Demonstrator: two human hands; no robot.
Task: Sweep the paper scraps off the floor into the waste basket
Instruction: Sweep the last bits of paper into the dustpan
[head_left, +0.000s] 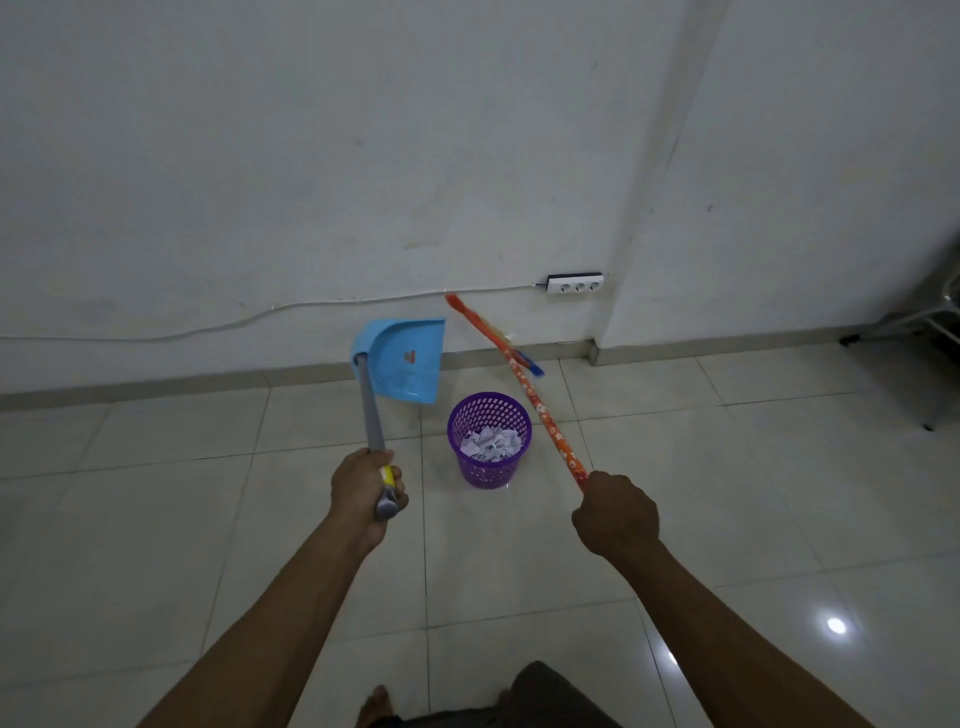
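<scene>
A purple perforated waste basket (489, 470) stands on the tiled floor, with white paper scraps (491, 442) inside it. My left hand (366, 488) grips the grey handle of a blue dustpan (402, 361), which is raised off the floor to the left of the basket, its pan facing me. My right hand (615, 514) is closed on the orange flowered stick of a broom (540, 410). The broom head (488, 327) is lifted and blurred, beyond the basket near the wall.
A white wall runs behind the basket, with a power strip (575, 284) and its cable along it. A wall corner juts out at the right. Metal legs (904, 327) of some stand sit at the far right. My bare foot (374, 704) shows at the bottom.
</scene>
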